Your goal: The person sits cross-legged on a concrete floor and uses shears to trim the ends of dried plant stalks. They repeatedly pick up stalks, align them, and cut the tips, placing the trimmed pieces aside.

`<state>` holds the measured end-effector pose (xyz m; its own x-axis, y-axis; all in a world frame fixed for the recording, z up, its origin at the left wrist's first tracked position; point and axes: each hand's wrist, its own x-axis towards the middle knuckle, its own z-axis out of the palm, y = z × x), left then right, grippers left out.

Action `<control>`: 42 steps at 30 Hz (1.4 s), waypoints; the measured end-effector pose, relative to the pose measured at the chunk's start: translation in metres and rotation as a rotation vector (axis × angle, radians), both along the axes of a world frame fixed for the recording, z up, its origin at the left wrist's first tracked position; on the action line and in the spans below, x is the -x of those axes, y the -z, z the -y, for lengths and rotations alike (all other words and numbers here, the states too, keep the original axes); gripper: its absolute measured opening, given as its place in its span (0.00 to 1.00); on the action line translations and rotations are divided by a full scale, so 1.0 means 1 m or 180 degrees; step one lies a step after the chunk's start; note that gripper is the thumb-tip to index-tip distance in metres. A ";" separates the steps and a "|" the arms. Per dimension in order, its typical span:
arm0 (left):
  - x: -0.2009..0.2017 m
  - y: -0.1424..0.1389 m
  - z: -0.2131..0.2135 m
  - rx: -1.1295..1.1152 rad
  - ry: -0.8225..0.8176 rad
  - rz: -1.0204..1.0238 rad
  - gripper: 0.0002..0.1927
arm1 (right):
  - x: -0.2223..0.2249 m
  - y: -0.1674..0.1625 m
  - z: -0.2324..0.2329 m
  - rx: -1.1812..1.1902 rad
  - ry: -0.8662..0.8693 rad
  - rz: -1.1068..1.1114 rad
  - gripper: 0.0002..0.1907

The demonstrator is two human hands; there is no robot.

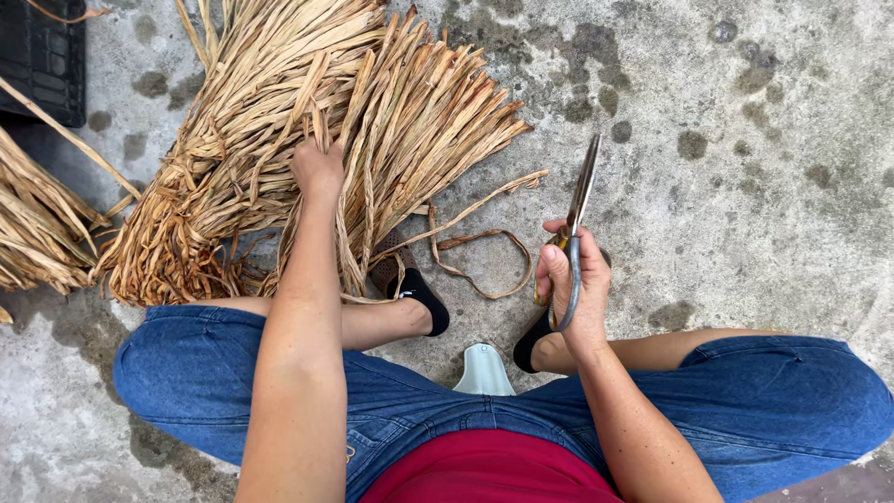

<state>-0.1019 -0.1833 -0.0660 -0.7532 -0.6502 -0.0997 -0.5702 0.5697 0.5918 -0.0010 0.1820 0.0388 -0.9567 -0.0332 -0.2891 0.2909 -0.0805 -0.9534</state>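
A big fan of dried straw-coloured leaf strips (372, 102) lies on the concrete floor in front of me. My left hand (317, 166) reaches into it and pinches one strip near the middle of the heap. My right hand (573, 279) holds a pair of metal scissors (579, 200) with the blades closed and pointing away from me, above the bare floor to the right of the heap. A single curled loose strip (484, 256) lies between my two hands.
I sit low with knees apart in blue jeans (186, 373), dark slip-on shoes (424, 293) on my feet. A pale seat edge (482, 371) shows between my legs. Another bundle of dried strips (37, 233) lies at the left, a dark mat (42, 56) beyond it.
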 end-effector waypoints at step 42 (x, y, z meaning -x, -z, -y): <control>-0.076 -0.111 -0.162 -0.4576 0.0927 -0.1093 0.16 | -0.024 0.004 0.013 -0.0464 -0.1554 -0.1067 0.18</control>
